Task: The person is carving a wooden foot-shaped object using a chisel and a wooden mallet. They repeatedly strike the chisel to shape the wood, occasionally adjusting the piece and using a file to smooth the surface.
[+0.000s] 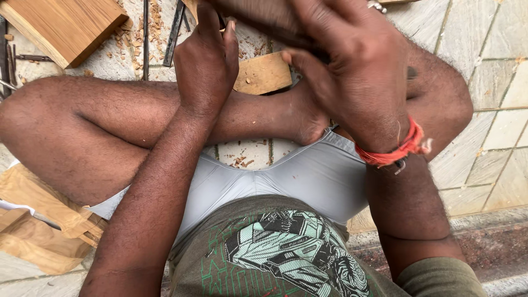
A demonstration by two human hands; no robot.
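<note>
Person seated cross-legged on tiled floor (495, 88), seen from above. Both hands at 12 o'clock grasp dark wooden piece (258, 14), mostly cropped by top edge, so shape unclear. Left hand (206, 66) grips its near-left side, fingers curled. Right hand (357, 71) clasps over it, red thread (393, 154) on wrist. Wooden block (66, 25) at 10 o'clock; flat offcut (264, 74) below hands; shavings (140, 44) between.

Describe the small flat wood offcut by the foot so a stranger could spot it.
Start at the crossed legs on the tiled floor. Just above the shin, between both hands, lies the flat wood offcut. Unlike the thick wooden block top left, it is thin, pale and chip-dusted.
</note>
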